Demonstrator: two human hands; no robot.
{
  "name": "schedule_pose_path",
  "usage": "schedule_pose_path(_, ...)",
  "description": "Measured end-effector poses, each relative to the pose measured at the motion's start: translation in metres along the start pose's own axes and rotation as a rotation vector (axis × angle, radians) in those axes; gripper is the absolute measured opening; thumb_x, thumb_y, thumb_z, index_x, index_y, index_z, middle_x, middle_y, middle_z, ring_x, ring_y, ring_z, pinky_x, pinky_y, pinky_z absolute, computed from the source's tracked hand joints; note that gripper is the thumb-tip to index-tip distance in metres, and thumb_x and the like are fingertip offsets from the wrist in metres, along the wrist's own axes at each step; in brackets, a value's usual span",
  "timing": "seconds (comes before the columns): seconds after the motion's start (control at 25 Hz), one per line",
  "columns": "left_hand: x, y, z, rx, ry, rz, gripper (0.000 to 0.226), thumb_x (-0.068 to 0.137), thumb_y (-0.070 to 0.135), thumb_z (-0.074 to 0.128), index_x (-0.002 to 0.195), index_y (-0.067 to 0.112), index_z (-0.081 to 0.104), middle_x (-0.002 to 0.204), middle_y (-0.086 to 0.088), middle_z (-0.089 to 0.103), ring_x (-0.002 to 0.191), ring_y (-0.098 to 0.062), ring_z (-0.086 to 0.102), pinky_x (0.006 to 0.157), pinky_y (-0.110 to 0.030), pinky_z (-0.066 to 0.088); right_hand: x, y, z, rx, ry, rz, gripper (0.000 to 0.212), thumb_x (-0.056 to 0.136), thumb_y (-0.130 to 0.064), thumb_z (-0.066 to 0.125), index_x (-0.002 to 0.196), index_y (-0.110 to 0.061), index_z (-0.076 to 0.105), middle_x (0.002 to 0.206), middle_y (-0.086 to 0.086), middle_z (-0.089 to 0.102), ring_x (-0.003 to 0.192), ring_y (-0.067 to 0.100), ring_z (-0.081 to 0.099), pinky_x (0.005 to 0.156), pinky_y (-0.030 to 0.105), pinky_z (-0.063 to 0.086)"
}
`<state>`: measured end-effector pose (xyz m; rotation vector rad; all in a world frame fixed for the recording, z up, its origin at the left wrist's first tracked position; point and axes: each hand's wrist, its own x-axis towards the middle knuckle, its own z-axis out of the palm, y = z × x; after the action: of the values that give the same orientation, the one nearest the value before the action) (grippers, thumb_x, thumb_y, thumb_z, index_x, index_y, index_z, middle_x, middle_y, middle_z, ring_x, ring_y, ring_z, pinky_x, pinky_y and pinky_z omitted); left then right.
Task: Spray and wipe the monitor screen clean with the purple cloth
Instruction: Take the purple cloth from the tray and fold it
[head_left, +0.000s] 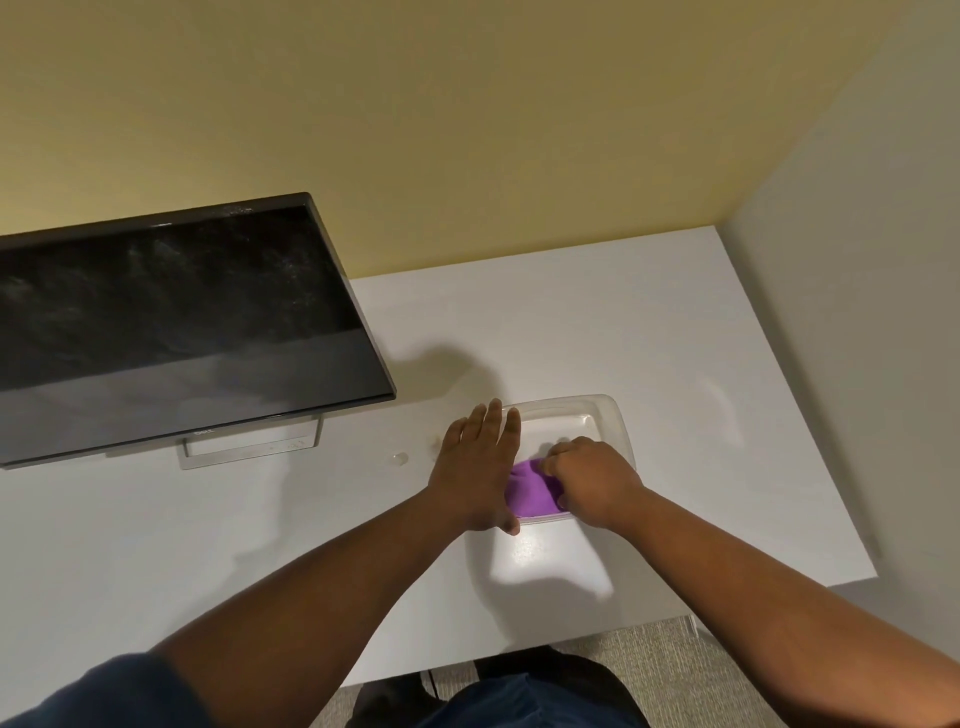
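Head view: cloth (530, 492), purple, bunched in near end of clear tray (608, 410) on white table (649, 322), right of monitor (171, 322). Right hand (592, 480) over cloth, fingers (558, 454) curled and gripping it. Left hand (480, 467) flat against tray's left side, fingers straight and close together, thumb by near corner. Tray's far half bare. Monitor tilted back on silver stand (249, 447), screen dark with pale streaks and specks across upper part; small logo on lower bezel, too blurred to read. Small clear cap-like object (400, 459) on table between stand and left hand. Open table surface behind and right of tray, reaching yellow wall (467, 130) at back and grey wall at right; near edge over carpet (649, 670).
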<state>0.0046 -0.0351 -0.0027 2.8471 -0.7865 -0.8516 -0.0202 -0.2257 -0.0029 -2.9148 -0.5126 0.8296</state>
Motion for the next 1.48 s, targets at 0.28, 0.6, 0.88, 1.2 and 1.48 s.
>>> schedule_pose_path(0.28, 0.004, -0.001, 0.004, 0.006, 0.004, -0.009, 0.146, 0.068, 0.067, 0.083, 0.16, 0.015, -0.018, 0.168, -0.015, -0.02, 0.156, -0.034, -0.017, 0.122, -0.045, -0.007, 0.003, -0.001, 0.012, 0.018, 0.027, -0.001, 0.024, 0.092, -0.013, 0.065, 0.112, -0.023, 0.073, 0.108, 0.001, 0.071, 0.096, 0.021, 0.063, 0.084, 0.033, 0.056)
schedule_pose_path(0.6, 0.0, -0.002, 0.002, -0.012, 0.026, -0.002, 0.148, 0.066, 0.065, 0.085, 0.159, 0.015, -0.019, 0.169, -0.014, -0.02, 0.156, -0.033, -0.017, 0.124, -0.046, -0.006, -0.008, 0.002, 0.007, 0.063, 0.155, 0.012, 0.024, 0.091, -0.019, 0.058, 0.108, -0.023, 0.075, 0.091, 0.001, 0.071, 0.084, 0.023, 0.063, 0.067, 0.027, 0.041)
schedule_pose_path(0.88, -0.009, 0.001, 0.003, -0.01, 0.089, 0.002, 0.141, 0.069, 0.064, 0.084, 0.161, 0.015, -0.011, 0.171, -0.014, -0.004, 0.158, -0.034, -0.005, 0.125, -0.046, 0.002, 0.001, -0.003, 0.005, -0.026, 0.001, -0.011, 0.027, 0.09, -0.022, 0.066, 0.117, -0.022, 0.069, 0.108, 0.002, 0.068, 0.101, 0.024, 0.063, 0.084, 0.034, 0.054)
schedule_pose_path(1.2, -0.011, 0.002, -0.001, -0.014, 0.076, -0.009, 0.142, 0.069, 0.062, 0.085, 0.161, 0.014, -0.012, 0.171, -0.013, -0.003, 0.158, -0.032, -0.003, 0.126, -0.044, 0.002, 0.018, -0.003, 0.013, -0.015, -0.02, 0.009, 0.028, 0.088, -0.02, 0.069, 0.115, -0.027, 0.067, 0.103, -0.003, 0.069, 0.091, 0.021, 0.067, 0.082, 0.034, 0.055)
schedule_pose_path(1.48, -0.021, 0.008, -0.018, -0.087, 0.17, 0.008, 0.145, 0.067, 0.068, 0.083, 0.161, 0.017, -0.014, 0.172, -0.01, 0.001, 0.158, -0.03, -0.002, 0.126, -0.043, 0.004, -0.009, -0.002, -0.015, 0.023, 0.192, 0.043, 0.019, 0.087, -0.025, 0.059, 0.101, -0.031, 0.069, 0.084, -0.008, 0.067, 0.077, 0.02, 0.064, 0.069, 0.031, 0.049)
